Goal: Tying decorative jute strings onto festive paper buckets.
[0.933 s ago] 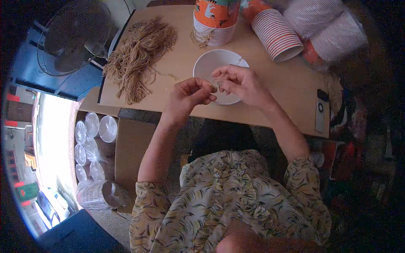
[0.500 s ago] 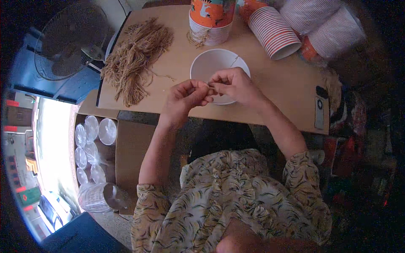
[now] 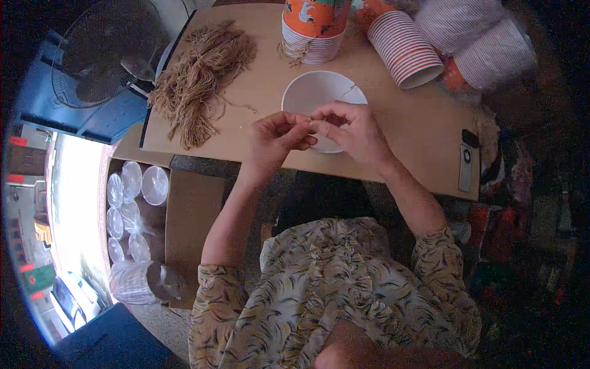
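Observation:
Both hands meet over the near side of a white paper tub (image 3: 313,86) standing open-end up on the table. My left hand (image 3: 278,136) is closed in a pinch, its fingertips against those of my right hand (image 3: 345,126), which pinches too. Between them is a thin strand that looks like twine, mostly hidden by the fingers. A short piece of twine (image 3: 350,90) shows at the tub's far right rim. Left of the hands lies a big loose bundle of brown twine (image 3: 200,80).
A stack of orange-printed tubs (image 3: 313,37) stands behind the white one. Another stack (image 3: 405,52) lies on its side at back right, beside plastic-wrapped stacks (image 3: 491,61). A fan (image 3: 107,58) stands at left; below it, a cardboard box (image 3: 195,234) holds bagged clear cups (image 3: 155,186).
The view has shifted slightly. My right hand has turned a little at the wrist, and both hands still pinch together over the tub's near side.

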Demonstrator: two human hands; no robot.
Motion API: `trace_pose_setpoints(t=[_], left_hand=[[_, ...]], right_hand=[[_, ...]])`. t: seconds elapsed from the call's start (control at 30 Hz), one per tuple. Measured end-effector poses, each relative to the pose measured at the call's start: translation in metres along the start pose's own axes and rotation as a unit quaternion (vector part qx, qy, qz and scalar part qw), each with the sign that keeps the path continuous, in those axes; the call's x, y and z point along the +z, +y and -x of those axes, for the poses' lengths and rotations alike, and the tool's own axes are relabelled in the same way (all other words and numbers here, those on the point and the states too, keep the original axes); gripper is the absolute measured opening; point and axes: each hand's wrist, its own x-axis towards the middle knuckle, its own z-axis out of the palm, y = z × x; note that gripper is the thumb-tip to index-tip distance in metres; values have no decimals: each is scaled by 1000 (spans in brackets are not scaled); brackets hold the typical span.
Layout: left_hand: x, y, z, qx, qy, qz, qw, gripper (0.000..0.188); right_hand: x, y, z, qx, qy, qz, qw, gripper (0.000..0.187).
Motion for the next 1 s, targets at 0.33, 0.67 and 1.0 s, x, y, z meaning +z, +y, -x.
trace_pose_setpoints(t=[0.33, 0.67, 1.0], left_hand=[[0, -4, 0, 32, 24, -38, 998, 17], [1, 1, 2, 24, 8, -42, 999, 22], [-5, -2, 1, -7, 20, 25, 999, 17]], right_hand=[[0, 2, -5, -5, -11, 10, 1000, 12], [-1, 17, -10, 4, -31, -59, 998, 17], [-8, 13, -5, 65, -72, -99, 990, 21]])
